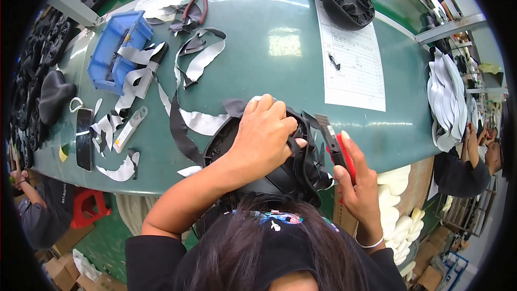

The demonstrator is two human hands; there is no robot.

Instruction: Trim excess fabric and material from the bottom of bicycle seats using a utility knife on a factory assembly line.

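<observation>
A black moulded shell (pixel 280 182), with dark covering material round its rim, lies at the table's near edge against my body. My left hand (pixel 264 134) is closed over its far rim, fingers curled and gripping it; what lies under the fingertips is hidden. In my right hand (pixel 358 188) is a red and black utility knife (pixel 344 156). Its blade points up and away, just right of the shell, apparently not touching it. A long trimmed strip (pixel 202 123), dark on one face and white on the other, runs left of the shell.
Left on the green table (pixel 258 59) are a blue bin (pixel 118 51), fabric scraps (pixel 107 126), a phone (pixel 84 139) and a white-handled cutter (pixel 131 128). Red-handled pliers (pixel 196 4) lie farther back. Another black shell (pixel 342 0) rests on a paper sheet (pixel 353 70). Other people sit on both sides.
</observation>
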